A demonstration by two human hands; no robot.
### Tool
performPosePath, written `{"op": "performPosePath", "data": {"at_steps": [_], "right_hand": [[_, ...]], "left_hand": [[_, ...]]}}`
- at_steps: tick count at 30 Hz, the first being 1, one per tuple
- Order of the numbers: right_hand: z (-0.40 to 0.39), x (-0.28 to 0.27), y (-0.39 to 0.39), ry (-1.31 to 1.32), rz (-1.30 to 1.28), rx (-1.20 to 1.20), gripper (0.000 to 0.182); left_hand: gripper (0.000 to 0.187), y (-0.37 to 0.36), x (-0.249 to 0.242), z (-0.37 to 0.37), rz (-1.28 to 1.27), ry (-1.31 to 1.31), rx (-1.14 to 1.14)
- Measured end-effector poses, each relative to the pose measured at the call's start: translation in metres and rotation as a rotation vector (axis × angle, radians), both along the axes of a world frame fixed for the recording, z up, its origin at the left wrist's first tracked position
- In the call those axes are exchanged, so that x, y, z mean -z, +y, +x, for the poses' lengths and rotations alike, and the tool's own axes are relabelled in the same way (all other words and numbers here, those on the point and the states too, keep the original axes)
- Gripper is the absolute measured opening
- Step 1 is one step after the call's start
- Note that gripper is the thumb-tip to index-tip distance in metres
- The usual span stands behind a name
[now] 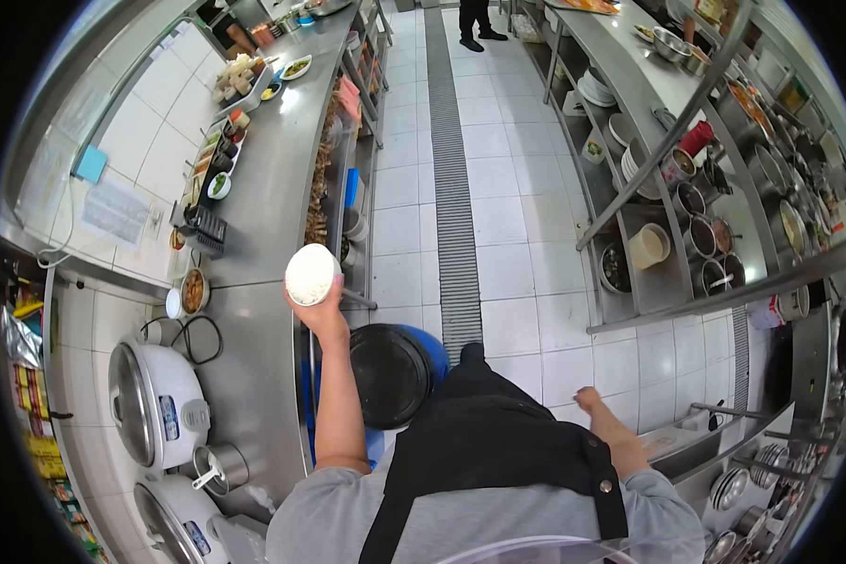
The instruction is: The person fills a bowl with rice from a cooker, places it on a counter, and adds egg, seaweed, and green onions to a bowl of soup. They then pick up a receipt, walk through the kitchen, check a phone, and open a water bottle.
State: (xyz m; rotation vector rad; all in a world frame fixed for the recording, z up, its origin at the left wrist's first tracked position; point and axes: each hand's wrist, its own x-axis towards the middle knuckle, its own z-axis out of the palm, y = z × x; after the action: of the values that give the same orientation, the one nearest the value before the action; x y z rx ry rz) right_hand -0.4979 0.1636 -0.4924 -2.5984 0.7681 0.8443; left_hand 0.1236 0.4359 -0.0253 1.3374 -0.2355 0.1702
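Note:
A white bowl (pixel 311 276) filled with white rice sits in my left hand (pixel 322 311), whose fingers wrap round its side and underside. I hold it at the edge of the steel counter (pixel 244 324), level enough for the rice to face up. Below and behind that hand stands a blue drum with a black lid (pixel 383 376). My right hand (pixel 587 399) hangs low at my right side over the tiled floor, its fingers curled in, with nothing seen in it. It touches nothing.
Rice cookers (pixel 157 402) and a steel pot (pixel 220 467) line the left. Sauce containers (pixel 218 185) stand farther along. A floor drain (pixel 454 188) runs down the aisle. Steel shelves with bowls and pots (pixel 649 246) fill the right. Another person (pixel 475 23) stands far ahead.

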Motion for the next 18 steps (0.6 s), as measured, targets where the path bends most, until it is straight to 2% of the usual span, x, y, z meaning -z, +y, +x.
{"op": "performPosePath", "data": {"at_steps": [2, 3, 5, 9, 11, 12, 13, 15, 16, 18], "right_hand": [[0.061, -0.044, -0.014, -0.087, 0.183, -0.161, 0.03], [0.093, -0.067, -0.023, -0.085, 0.178, -0.171, 0.03], [0.15, -0.101, -0.047, -0.084, 0.339, 0.485, 0.037], [0.195, -0.103, -0.136, -0.236, 0.259, 0.656, 0.039], [0.2, -0.102, -0.18, -0.334, 0.175, 0.884, 0.043], [0.202, -0.102, -0.204, -0.346, 0.146, 0.898, 0.043], [0.201, -0.1, -0.224, -0.266, 0.142, 0.965, 0.041], [0.23, -0.149, -0.247, -0.087, 0.158, 1.114, 0.035], [0.243, -0.153, -0.27, -0.075, 0.152, 1.128, 0.035], [0.256, -0.14, -0.299, 0.031, 0.054, 0.88, 0.035]], "left_hand": [[0.087, -0.021, 0.013, 0.029, 0.029, 0.019, -0.051], [0.086, -0.033, 0.02, 0.046, 0.031, 0.018, -0.087], [0.087, -0.06, 0.024, 0.078, -0.005, 0.061, -0.124], [0.092, -0.112, 0.064, 0.194, 0.121, 0.035, -0.165], [0.092, -0.144, 0.072, 0.251, 0.067, 0.057, -0.162], [0.092, -0.164, 0.074, 0.279, 0.024, 0.079, -0.171], [0.091, -0.182, 0.07, 0.304, 0.034, 0.079, -0.176], [0.084, -0.213, 0.072, 0.35, 0.013, 0.06, -0.218], [0.081, -0.228, 0.067, 0.368, 0.01, 0.065, -0.243], [0.077, -0.254, 0.057, 0.398, 0.038, 0.086, -0.238]]}}
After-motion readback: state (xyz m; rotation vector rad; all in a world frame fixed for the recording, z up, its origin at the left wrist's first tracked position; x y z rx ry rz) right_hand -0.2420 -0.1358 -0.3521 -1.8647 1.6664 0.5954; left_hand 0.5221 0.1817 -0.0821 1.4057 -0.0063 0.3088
